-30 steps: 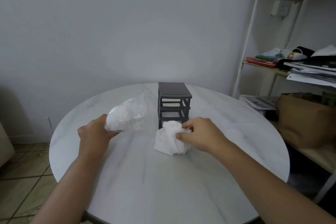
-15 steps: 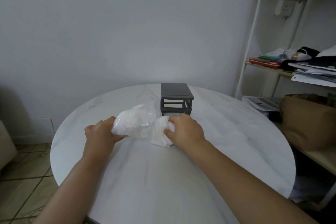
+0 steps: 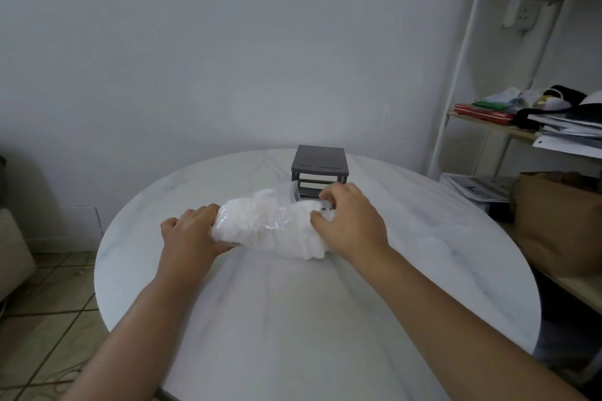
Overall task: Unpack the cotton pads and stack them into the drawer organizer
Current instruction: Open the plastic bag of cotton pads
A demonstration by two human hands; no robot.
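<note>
A clear plastic bag of white cotton pads (image 3: 260,221) lies on the round white marble table (image 3: 325,319), just in front of a dark grey drawer organizer (image 3: 320,163). My left hand (image 3: 192,234) grips the bag's left end. My right hand (image 3: 350,221) holds a loose bunch of white pads (image 3: 312,242) at the bag's right end, its fingers curled by the organizer's pulled-out bottom drawer (image 3: 325,204). The hand and the pads hide most of that drawer.
A shelving unit (image 3: 527,127) with papers, books and clothes stands at the right. A brown paper bag (image 3: 560,221) sits on its lower shelf beside the table edge. A tiled floor (image 3: 49,303) lies to the left, below the table rim.
Both hands have come together in front of the organizer. The bag moved right and the loose pads moved left, so they now touch. My right hand has shifted toward the bottom drawer.
</note>
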